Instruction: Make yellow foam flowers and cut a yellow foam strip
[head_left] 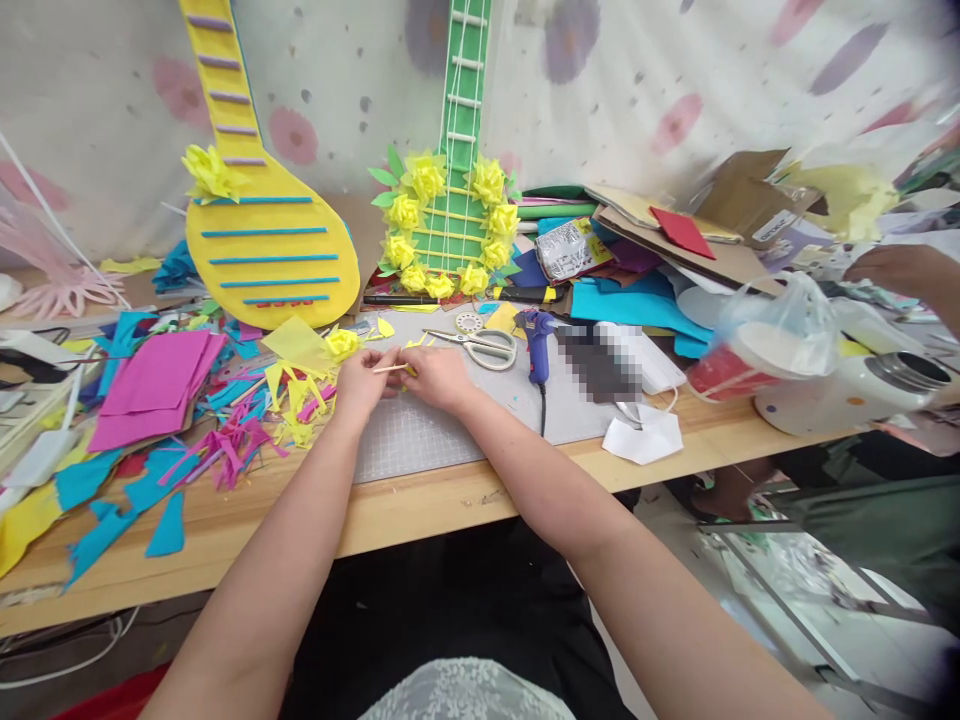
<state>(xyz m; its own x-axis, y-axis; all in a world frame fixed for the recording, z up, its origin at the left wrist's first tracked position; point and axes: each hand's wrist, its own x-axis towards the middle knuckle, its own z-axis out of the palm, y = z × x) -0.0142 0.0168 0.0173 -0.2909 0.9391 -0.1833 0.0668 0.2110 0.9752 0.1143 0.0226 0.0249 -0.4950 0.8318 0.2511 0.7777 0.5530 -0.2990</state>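
Close together over the grey cutting mat (420, 440), my two hands meet with fingers pinched. My left hand (360, 382) is closed round a thin pale stick (390, 368) that points toward the right hand. At the stick's other end my right hand (436, 377) pinches a bit of yellow paper (410, 371), mostly hidden by the fingers. Just behind the left hand lies a yellow paper flower (343, 343). Scissors (487, 348) rest on the mat behind the right hand, and a blue glue gun (537, 345) lies to their right.
Pink paper sheets (154, 385) and many scraps cover the left side. A yellow paper guitar (274, 255) and a green guitar with flowers (454, 220) lean at the back. Right are a bagged cup (750, 355), a white bottle (832, 395) and another person's hand (900, 270).
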